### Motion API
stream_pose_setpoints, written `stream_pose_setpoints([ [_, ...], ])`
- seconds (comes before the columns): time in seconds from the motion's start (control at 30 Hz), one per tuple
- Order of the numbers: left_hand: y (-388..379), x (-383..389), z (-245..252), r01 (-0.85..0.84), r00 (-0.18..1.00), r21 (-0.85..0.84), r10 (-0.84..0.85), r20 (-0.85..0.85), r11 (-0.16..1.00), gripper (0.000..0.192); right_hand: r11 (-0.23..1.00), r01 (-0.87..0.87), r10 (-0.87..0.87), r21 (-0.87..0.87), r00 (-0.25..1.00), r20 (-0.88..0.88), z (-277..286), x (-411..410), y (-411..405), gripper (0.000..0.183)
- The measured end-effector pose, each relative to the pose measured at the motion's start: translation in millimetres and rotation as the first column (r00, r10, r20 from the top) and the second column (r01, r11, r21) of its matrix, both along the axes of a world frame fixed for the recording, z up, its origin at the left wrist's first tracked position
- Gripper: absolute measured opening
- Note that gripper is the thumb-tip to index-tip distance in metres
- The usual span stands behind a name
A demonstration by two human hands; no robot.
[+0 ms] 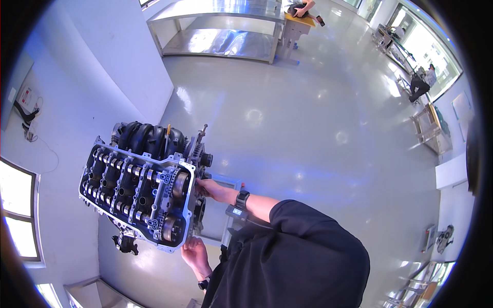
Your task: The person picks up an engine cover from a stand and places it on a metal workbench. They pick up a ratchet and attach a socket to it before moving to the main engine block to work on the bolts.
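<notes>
A car engine with its valve cover off stands before me, its two camshafts bare. At its near end, a timing chain runs by the upper cam sprocket and lower cam sprocket. My right hand reaches to the timing end beside the upper sprocket; its fingertips are partly hidden by the engine. By the lower corner of that end is my left hand, fingers curled. Whether either hand grips anything cannot be made out.
A black intake manifold and a yellow-topped dipstick rise along the engine's far side. A pulley sticks out near my right hand. Beyond are a steel bench, a seated person and other people by the windows. White wall flanks the left.
</notes>
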State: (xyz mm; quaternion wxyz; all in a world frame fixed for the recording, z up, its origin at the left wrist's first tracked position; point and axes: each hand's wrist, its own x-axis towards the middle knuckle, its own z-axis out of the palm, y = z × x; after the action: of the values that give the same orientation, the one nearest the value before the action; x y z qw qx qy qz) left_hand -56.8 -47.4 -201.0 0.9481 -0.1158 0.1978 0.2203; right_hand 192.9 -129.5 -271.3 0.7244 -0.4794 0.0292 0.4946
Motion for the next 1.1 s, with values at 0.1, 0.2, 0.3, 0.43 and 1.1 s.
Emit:
stream_pose_setpoints([
  [0.1,-3.1,1.0,10.5,-0.046,0.993,-0.020,0.043,-0.108,0.999,0.027,0.995,0.092,-0.090,-0.029,0.995,0.051,1.3,-2.9,5.1,0.037],
  [0.2,-0.8,-3.3,-3.0,-0.027,0.999,0.010,0.027,0.021,1.000,0.026,0.999,0.032,-0.030,-0.043,0.999,0.041,6.8,0.9,-1.9,0.036],
  [0.3,1.9,-1.4,-15.5,-0.001,0.993,0.090,-0.010,0.120,0.996,0.024,0.998,-0.054,0.054,0.026,0.999,-0.006,-1.0,2.0,-3.4,0.033],
  [0.43,-3.0,-0.8,0.7,-0.030,0.997,0.062,0.034,-0.065,0.998,0.022,0.999,0.045,-0.044,0.015,0.996,-0.071,1.7,-3.1,5.9,0.035],
  [1.1,-3.1,3.3,1.5,-0.050,0.998,0.086,0.046,0.048,0.995,0.025,0.997,-0.034,0.037,-0.065,0.998,0.044,8.4,7.1,-4.0,0.040],
])
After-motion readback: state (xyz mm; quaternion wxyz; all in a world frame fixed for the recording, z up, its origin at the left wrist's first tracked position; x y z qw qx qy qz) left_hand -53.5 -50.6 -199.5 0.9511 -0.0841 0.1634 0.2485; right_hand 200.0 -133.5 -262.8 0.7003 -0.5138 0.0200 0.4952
